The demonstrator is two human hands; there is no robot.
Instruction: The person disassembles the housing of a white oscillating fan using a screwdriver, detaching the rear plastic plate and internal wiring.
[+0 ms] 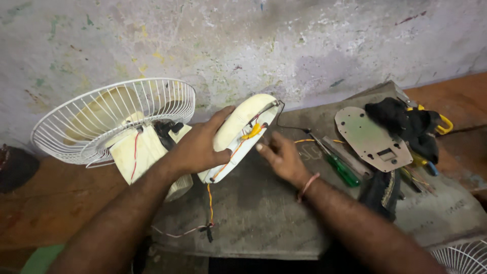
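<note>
Both bare forearms reach forward from the bottom edge, converging toward the middle. The left hand point(195, 147) lies palm down with the wrist straight, its fingers curled in a grip and the thumb stretched upward. The right hand point(281, 157) sits just beside it, knuckles up, fingers loosely bent and pointing left, gripping nothing. A thin pink band circles the right wrist.
</note>
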